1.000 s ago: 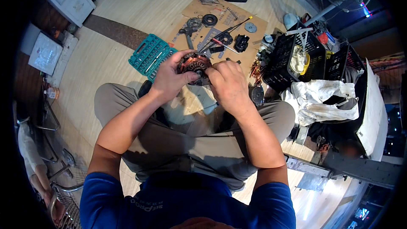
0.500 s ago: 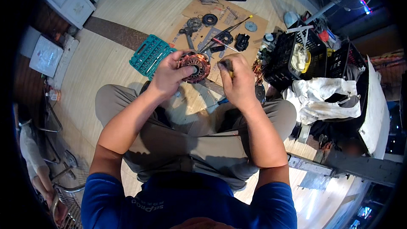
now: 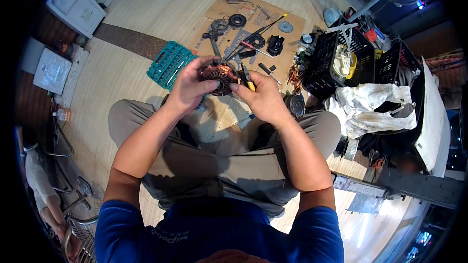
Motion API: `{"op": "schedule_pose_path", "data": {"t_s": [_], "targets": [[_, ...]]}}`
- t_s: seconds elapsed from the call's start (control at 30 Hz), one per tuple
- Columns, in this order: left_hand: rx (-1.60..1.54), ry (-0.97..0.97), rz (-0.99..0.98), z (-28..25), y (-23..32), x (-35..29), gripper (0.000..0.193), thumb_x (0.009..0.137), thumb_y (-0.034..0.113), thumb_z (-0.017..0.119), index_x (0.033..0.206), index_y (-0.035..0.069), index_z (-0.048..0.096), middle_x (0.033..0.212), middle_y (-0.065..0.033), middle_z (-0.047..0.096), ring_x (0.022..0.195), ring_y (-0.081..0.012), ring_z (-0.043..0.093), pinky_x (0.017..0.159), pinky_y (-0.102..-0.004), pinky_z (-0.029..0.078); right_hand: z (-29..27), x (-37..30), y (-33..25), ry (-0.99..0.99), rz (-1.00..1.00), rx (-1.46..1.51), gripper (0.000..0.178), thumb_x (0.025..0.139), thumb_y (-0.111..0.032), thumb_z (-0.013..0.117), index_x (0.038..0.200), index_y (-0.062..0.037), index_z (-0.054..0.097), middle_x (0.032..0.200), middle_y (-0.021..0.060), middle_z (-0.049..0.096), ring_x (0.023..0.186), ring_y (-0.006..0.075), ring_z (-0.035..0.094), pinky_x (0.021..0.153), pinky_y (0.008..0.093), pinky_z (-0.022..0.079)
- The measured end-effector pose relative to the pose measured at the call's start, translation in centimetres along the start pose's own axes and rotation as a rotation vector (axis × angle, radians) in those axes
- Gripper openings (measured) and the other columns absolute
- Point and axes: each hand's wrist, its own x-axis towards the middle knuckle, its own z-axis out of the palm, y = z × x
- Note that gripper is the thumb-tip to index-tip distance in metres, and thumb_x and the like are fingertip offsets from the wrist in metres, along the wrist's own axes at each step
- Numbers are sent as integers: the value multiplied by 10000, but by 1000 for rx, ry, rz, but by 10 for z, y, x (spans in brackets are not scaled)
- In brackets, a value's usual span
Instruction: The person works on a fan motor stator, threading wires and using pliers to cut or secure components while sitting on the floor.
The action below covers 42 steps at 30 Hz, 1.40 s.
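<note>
My left hand (image 3: 185, 86) is wrapped round the left side of a round copper-wound stator (image 3: 225, 71), its thumb lying across the face near the centre. The stator is tilted, and its coppery windings and dark radial slots show. My right hand (image 3: 265, 98) is closed on yellow-handled pliers (image 3: 248, 79), whose dark jaws point away from me. The right thumb touches the stator's right edge. Fingers of both hands are partly hidden behind what they hold. Beyond my hands, a dark-handled screwdriver (image 3: 269, 73) and a red-handled screwdriver (image 3: 251, 46) lie on flattened cardboard (image 3: 288, 12).
A teal socket set case (image 3: 170, 61) lies open at the left. Pulleys and a black ring (image 3: 237, 21) sit on the cardboard. Black crates (image 3: 317, 75) and a white cloth (image 3: 370, 107) are at the right. Someone's foot (image 3: 73, 246) shows at lower left.
My right hand has come left to the stator, its thumb now touching it, and the pliers have turned into clearer view. The stator has tilted in my left hand.
</note>
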Motion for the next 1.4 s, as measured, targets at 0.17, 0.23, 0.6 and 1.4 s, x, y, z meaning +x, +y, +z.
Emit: {"op": "schedule_pose_path", "data": {"t_s": [0.17,0.23,0.6,1.4], "targets": [[-18,-17,-1,0,1,-1,677,718,93,775,1296,-15,439,1168,-153,598,1073,-260,603,962,-375,474,1,0,4,-27,6,0,266,821,-140,676,1049,-7,640,863,162,668,793,212,636,759,334,488],[-26,-23,2,-1,3,-2,680,715,93,777,1296,-14,441,1169,-152,598,1072,-262,603,962,-378,475,1,-1,3,-37,-7,5,272,820,-143,674,1052,-5,633,875,171,665,806,235,641,764,340,487],[-210,-70,-70,6,12,-1,584,811,143,696,1303,-24,429,1194,-146,583,1074,-254,609,914,-372,510,9,-1,9,-25,-43,162,295,896,-226,643,1070,8,599,850,72,647,784,167,608,747,299,487],[-341,39,-56,-4,-1,8,364,932,156,523,1247,-17,466,1134,-146,622,1034,-256,628,934,-402,503,29,-2,6,-80,238,562,80,885,-98,614,925,-38,648,751,-23,606,627,58,518,597,220,437]]}}
